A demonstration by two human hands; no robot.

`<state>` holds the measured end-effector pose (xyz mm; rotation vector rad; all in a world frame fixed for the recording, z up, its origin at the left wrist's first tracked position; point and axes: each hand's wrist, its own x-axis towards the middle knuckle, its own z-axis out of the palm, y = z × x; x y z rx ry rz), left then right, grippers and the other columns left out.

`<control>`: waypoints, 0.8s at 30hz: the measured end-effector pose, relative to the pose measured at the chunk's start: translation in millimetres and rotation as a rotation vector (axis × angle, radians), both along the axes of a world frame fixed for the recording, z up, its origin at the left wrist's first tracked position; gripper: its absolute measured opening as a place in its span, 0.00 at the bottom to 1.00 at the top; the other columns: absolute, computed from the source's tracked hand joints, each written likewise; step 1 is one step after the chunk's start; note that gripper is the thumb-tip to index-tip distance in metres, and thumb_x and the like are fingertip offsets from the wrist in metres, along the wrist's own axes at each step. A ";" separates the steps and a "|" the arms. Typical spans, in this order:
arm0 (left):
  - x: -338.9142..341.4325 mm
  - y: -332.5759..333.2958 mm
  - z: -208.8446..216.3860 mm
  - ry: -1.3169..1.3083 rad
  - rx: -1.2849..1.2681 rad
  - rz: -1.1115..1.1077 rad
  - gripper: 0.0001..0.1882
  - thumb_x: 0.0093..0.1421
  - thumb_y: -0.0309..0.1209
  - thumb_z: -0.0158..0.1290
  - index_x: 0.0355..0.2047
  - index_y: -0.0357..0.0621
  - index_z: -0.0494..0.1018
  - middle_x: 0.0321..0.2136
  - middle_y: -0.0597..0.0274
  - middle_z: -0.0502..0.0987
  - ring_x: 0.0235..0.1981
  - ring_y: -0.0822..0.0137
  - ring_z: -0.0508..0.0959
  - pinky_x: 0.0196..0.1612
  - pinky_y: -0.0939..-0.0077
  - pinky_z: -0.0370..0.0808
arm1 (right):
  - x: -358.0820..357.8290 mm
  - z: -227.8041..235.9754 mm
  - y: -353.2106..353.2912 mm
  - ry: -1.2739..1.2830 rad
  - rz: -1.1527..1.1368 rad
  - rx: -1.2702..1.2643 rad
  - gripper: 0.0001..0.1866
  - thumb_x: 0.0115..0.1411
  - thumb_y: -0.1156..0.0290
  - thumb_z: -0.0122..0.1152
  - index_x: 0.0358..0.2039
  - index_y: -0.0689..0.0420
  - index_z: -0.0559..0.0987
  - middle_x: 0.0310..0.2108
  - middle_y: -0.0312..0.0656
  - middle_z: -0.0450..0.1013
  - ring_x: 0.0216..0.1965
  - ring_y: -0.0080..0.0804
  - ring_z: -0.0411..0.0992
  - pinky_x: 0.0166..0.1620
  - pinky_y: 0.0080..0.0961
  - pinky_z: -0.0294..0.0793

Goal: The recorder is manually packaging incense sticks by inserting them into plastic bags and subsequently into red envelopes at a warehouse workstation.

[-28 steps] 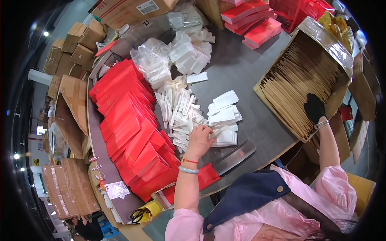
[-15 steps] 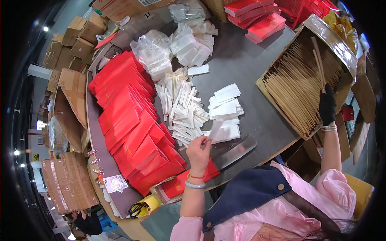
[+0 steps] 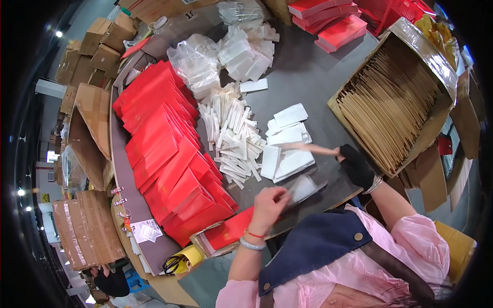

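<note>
My bare left hand (image 3: 270,203) is closed at the fingertips on a small white packet (image 3: 304,189), smeared by motion. Under that packet lies a shiny grey strip (image 3: 319,186), beside a red bag (image 3: 231,229) at the table's near edge. In its black glove, my right hand (image 3: 358,167) grips the end of a long, thin brown paper piece (image 3: 321,149). The far end of this piece is blurred and reaches over a stack of white packets (image 3: 294,163). Loose white strips (image 3: 239,146) are heaped left of the stack.
Overlapping red bags (image 3: 174,179) cover the table's left side. A carton (image 3: 359,138) on the right holds many upright brown paper pieces. Clear plastic bags (image 3: 197,64) and red packs (image 3: 341,33) sit at the back. Scissors (image 3: 175,264) stand in a yellow holder at the near left.
My right hand has come left and nearer from the carton, bringing the brown paper piece over the table. My left hand has moved slightly right and nearer, to the shiny strip.
</note>
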<state>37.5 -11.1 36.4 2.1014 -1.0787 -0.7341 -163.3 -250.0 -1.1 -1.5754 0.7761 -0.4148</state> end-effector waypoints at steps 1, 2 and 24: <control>-6.1 5.5 -5.6 -0.283 0.049 -0.131 0.16 0.46 0.34 0.67 0.36 0.47 0.80 0.29 0.63 0.77 0.37 0.65 0.76 0.42 0.69 0.72 | 7.0 3.1 -4.3 -0.004 0.173 -0.363 0.07 0.61 0.72 0.57 0.40 0.55 0.78 0.28 0.37 0.70 0.29 0.30 0.68 0.35 0.29 0.69; -11.3 12.4 -8.4 -0.279 0.052 -0.127 0.16 0.46 0.34 0.67 0.36 0.47 0.80 0.29 0.63 0.77 0.37 0.65 0.76 0.42 0.69 0.72 | 11.2 6.7 -5.2 -0.012 0.346 -0.727 0.09 0.59 0.71 0.60 0.41 0.53 0.79 0.28 0.40 0.71 0.30 0.35 0.70 0.34 0.30 0.69; -19.1 21.1 -16.5 -0.450 -0.057 -0.133 0.32 0.43 0.32 0.65 0.51 0.44 0.71 0.46 0.53 0.71 0.47 0.49 0.70 0.49 0.57 0.69 | 66.0 18.6 91.2 0.118 0.677 -0.404 0.26 0.44 0.57 0.72 0.43 0.54 0.77 0.37 0.44 0.73 0.42 0.44 0.72 0.45 0.37 0.71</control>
